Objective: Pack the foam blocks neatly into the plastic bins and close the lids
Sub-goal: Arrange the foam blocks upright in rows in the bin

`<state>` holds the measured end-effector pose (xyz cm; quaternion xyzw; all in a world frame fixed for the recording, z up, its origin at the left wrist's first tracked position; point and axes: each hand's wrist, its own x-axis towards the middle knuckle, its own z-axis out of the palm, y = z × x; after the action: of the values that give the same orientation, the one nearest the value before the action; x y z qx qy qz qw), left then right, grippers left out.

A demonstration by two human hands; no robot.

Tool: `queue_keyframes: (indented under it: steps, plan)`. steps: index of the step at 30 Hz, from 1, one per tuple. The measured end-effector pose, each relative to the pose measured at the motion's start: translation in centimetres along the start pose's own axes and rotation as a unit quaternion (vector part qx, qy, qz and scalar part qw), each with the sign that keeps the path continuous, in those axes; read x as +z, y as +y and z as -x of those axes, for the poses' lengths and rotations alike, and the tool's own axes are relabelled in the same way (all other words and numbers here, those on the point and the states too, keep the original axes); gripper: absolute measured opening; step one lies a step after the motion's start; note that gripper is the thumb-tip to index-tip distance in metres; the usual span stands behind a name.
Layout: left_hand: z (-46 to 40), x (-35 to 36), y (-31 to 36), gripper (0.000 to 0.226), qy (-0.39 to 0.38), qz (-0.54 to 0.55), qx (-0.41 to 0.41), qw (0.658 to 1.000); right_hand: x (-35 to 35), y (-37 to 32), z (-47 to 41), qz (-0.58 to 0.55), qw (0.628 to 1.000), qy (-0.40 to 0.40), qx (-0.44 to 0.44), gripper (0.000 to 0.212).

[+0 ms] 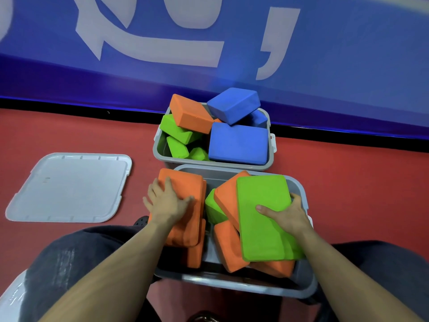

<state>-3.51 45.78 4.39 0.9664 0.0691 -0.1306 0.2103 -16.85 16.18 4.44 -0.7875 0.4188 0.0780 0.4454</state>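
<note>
Two grey plastic bins stand on the red floor in front of me. The near bin [234, 285] holds orange and green foam blocks. My left hand [167, 202] presses flat on an orange block [185, 189] at the bin's left side, fingers spread. My right hand [286, 216] grips the right edge of a large green block [262, 217] lying on top of tilted orange blocks [228, 247]. The far bin [160, 154] is heaped with green, orange [189, 112] and blue blocks [238, 142], some sticking above its rim.
A grey lid [69, 188] lies flat on the floor to the left of the bins. A blue banner wall [325, 66] rises right behind the far bin. My knees flank the near bin. Another pale lid edge [11, 296] shows at the bottom left.
</note>
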Motion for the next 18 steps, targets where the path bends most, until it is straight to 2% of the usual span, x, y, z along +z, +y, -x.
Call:
queue_keyframes:
  steps: [3,6,8,10,12,15,18]
  plan:
    - [0.9,0.3,2.6,0.095,-0.012,0.037,0.077,0.996,-0.6,0.6,0.1,-0.071,0.997,-0.008,0.02,0.121]
    - [1.5,1.4,5.0,0.093,-0.072,0.047,0.143,0.986,-2.4,1.2,0.1,-0.123,0.991,0.022,0.039,0.089]
    - [1.5,2.4,5.8,0.087,-0.144,0.107,0.119,0.977,-3.8,2.0,-0.1,-0.188,0.979,0.045,0.057,0.073]
    - [2.1,3.2,6.6,0.062,-0.227,0.187,0.062,0.954,-4.9,3.0,-0.2,-0.237,0.967,0.058,0.076,0.071]
    - [2.9,4.3,6.8,0.038,-0.288,0.218,0.008,0.932,-5.4,3.5,-0.2,-0.251,0.963,0.045,0.085,0.068]
    - [3.7,6.7,6.4,0.057,-0.332,0.255,-0.075,0.905,-5.3,2.3,-0.4,-0.229,0.971,-0.018,0.064,0.051]
    - [4.0,7.8,6.6,0.054,-0.325,0.323,-0.124,0.88,-4.8,0.0,-1.6,-0.182,0.981,-0.058,0.015,0.032]
